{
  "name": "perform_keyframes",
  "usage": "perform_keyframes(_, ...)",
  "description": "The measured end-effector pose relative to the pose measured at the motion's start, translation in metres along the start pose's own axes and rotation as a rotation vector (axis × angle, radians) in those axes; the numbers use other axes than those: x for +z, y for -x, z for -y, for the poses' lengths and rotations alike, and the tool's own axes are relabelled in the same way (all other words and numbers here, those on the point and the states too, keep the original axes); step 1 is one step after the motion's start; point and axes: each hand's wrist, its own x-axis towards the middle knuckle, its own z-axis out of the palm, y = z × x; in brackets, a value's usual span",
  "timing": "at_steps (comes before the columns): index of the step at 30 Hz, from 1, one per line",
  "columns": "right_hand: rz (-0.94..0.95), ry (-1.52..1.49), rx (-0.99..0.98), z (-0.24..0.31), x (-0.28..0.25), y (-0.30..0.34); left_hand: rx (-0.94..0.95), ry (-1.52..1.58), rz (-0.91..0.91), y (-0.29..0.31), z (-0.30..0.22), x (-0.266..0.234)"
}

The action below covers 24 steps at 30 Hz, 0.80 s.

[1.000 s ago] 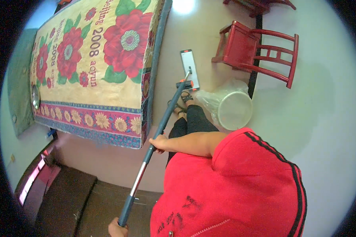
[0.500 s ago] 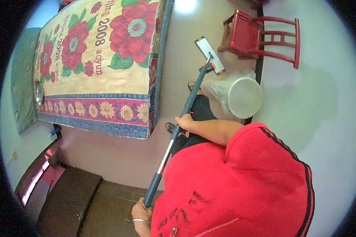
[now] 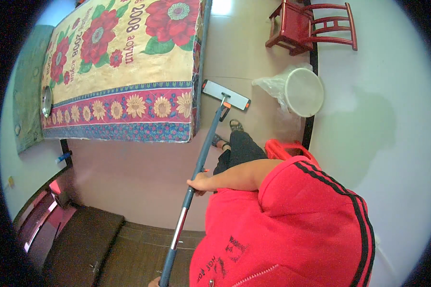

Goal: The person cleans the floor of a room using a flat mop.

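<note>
A flat mop with a dark grey pole and a silver middle section runs slantwise across my front. My right hand wraps round the pole about midway. At the lower edge, my left hand is closed on the pole's near end, mostly cut off by the picture's edge. The mop's white rectangular head with orange corners lies on the floor, its left end close beside the bed. My sandalled feet stand just behind the head.
The bed with a flowered cover fills the upper left. At right stand a red wooden chair, a pale round bin with a clear plastic liner, and a red plastic object beside my leg. A dark wooden cabinet is at lower left.
The mop head has come nearer and left toward the bed, turning as it moved. Both hands moved nearer and left with the pole. The red plastic object has come into view.
</note>
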Motion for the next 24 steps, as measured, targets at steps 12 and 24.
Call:
perform_keyframes(12,-0.755,-0.524,-0.44,0.047,-0.156,-0.12,0.326,-0.122,0.012,-0.185,-0.129,0.155)
perform_keyframes(24,-0.563,-0.189,-0.397,0.015,-0.301,0.035,0.663,-0.209,0.844,-0.12,-0.229,0.257)
